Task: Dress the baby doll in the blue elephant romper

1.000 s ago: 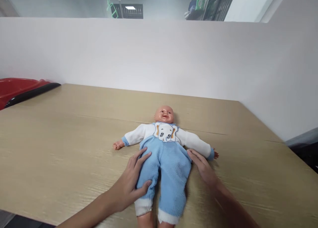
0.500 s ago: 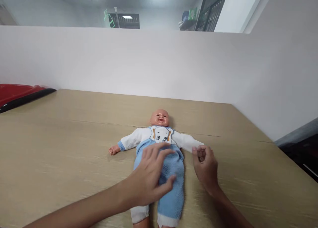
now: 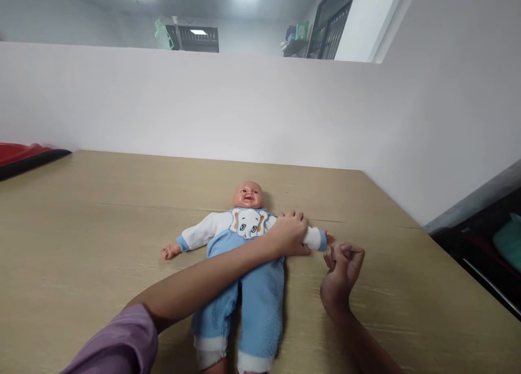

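Observation:
A baby doll (image 3: 248, 195) lies on its back on the table, head away from me, in a blue and white outfit with an elephant face on the chest. My left hand (image 3: 288, 234) reaches across the doll's body and is wrapped round its white sleeve on the right. Past the fingers, that sleeve's blue cuff (image 3: 323, 240) and part of the small doll hand show. Close beside this doll hand is my right hand (image 3: 341, 271), its fingers curled inward. Whether it pinches anything is hidden. The doll's other arm (image 3: 199, 233) rests stretched out to the left.
The wooden table (image 3: 101, 227) has a seam across it and meets a white wall (image 3: 183, 102) at the back. A red object with a black edge (image 3: 35, 162) stands at the far left. Dark items with a teal piece (image 3: 508, 238) are beyond the right edge.
My left hand has moved right from above the doll's belly and closed round its sleeve. My right hand has shifted slightly outward from the cuff. The camera view has turned a little right.

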Demonstrator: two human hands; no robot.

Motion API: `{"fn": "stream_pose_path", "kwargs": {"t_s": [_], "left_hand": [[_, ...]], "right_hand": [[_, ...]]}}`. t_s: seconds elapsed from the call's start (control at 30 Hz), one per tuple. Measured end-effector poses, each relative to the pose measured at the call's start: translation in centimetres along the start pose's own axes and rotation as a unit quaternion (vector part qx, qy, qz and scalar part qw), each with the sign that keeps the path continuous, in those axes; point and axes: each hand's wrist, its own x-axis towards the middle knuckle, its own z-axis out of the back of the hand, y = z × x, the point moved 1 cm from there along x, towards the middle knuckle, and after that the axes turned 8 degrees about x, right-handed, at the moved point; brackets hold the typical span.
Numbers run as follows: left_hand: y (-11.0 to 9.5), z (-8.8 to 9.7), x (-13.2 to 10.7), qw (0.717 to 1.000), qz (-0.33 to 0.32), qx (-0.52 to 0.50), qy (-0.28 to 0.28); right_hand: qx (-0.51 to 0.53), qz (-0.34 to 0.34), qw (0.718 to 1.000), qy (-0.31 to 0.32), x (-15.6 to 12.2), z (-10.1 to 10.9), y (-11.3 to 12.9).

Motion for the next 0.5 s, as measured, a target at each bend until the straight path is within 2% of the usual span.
{"fn": "stream_pose_path", "kwargs": {"t_s": [0.07, 0.13, 0.17, 0.23, 0.3, 0.4, 0.47, 0.5], "left_hand": [[0.9, 1.5, 0.0, 0.999, 0.008, -0.030, -0.041], [2.0, 3.4, -0.3, 0.987, 0.026, -0.109, -0.118], [2.6, 4.3, -0.6, 0.972, 0.039, -0.165, -0.165], [3.8, 6.2, -1.6, 0.924, 0.068, -0.282, -0.248], [5.2, 7.7, -2.9, 0.873, 0.090, -0.380, -0.291], [7.5, 8.7, -5.2, 0.808, 0.119, -0.484, -0.315], [9.4, 8.5, -6.7, 0.761, 0.144, -0.543, -0.325], [10.3, 8.2, -7.4, 0.727, 0.153, -0.583, -0.329]], "right_hand": [[0.003, 0.005, 1.000, 0.010, -0.5, -0.2, 0.1], [0.008, 0.010, 1.000, 0.029, -0.9, -0.3, 0.1], [0.010, 0.011, 0.999, 0.035, -1.0, -0.4, 0.1], [0.009, 0.002, 0.999, 0.045, -1.2, -0.4, 0.0], [0.006, -0.016, 0.999, 0.051, -1.3, -0.4, -0.1], [0.003, -0.047, 0.997, 0.066, -1.4, -0.4, -0.3], [0.000, -0.060, 0.995, 0.077, -1.4, -0.4, -0.4], [-0.002, -0.064, 0.995, 0.081, -1.4, -0.5, -0.4]]}}
